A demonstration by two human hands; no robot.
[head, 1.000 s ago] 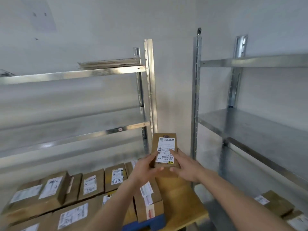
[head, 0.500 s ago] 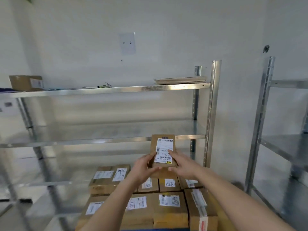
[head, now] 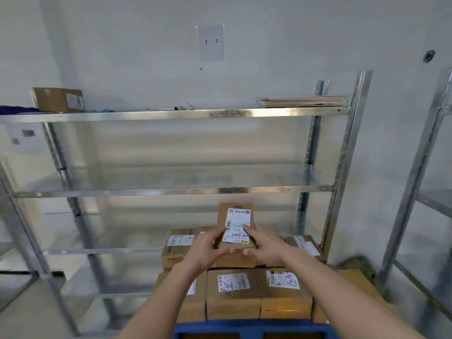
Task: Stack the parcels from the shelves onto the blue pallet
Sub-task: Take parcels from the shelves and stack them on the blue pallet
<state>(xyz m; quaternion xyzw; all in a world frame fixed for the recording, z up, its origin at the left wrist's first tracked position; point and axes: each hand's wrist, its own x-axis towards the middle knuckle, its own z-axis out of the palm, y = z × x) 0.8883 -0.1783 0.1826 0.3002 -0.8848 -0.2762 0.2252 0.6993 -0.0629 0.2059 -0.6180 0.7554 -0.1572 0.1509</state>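
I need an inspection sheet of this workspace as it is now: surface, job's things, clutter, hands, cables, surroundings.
Surface: blue pallet at the bottom edge, loaded with stacked parcels, labels up.
Job's things: small parcel held above the stack; one brown box on the top shelf, left end.
Clutter: flat cardboard sheets on the top shelf's right end; small items near its middle, too small to identify.
Hands: left hand and right hand both grip the small parcel.
Cables: nothing seen.
Surroundings: white wall with a paper sign; second metal rack at right.

Both hands, left (head: 205, 248) and right (head: 265, 248), hold a labelled parcel (head: 234, 231) above stacked parcels (head: 233, 293)
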